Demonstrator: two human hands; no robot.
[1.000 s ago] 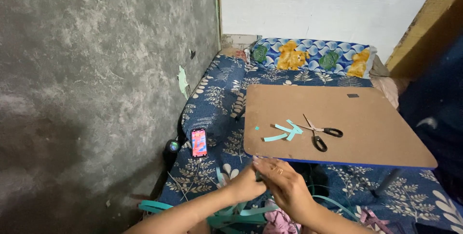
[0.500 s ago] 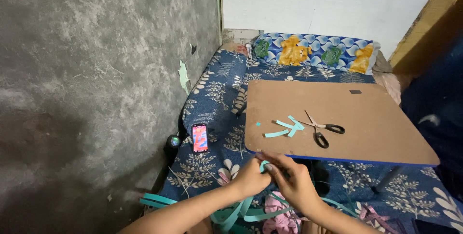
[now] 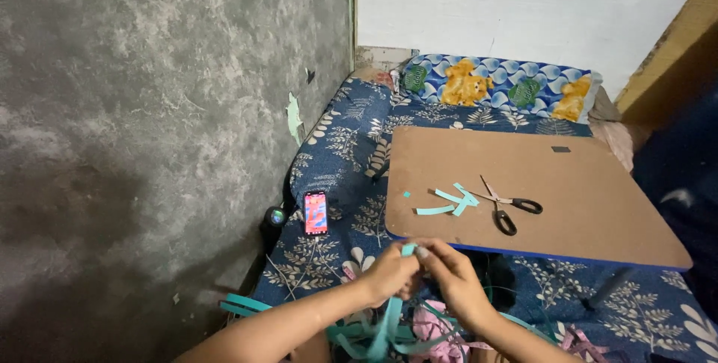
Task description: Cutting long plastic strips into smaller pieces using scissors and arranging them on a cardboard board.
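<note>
Grey mottled wall (image 3: 149,109) across the left half of the frame; white wall (image 3: 523,4) at top; blue leaf-print bedding (image 3: 336,161) down the middle.

Left hand (image 3: 389,273) and right hand (image 3: 449,277) together at lower centre, just below the near edge of the board. Fingers of both curled and pinched onto a teal paper strip (image 3: 407,249), its short end poking up between them; how tightly closed, not fully clear. Loose teal strips (image 3: 381,333) hanging and pooled under the wrists, mixed with pink strips (image 3: 434,329) at bottom centre.

Above the hands, brown board (image 3: 598,183) lying flat, blue along its near edge. On it, centre of frame: a few cut teal pieces (image 3: 449,202), crossed; black-handled scissors (image 3: 505,210) just beside them to the right, blades partly apart.

Left of the board, on the bedding: phone (image 3: 315,213) with lit screen, small round dark object (image 3: 276,217) beside it.

Upper centre: patterned pillow (image 3: 493,86) against the white wall. Pale green scrap (image 3: 295,118) stuck on the grey wall.
</note>
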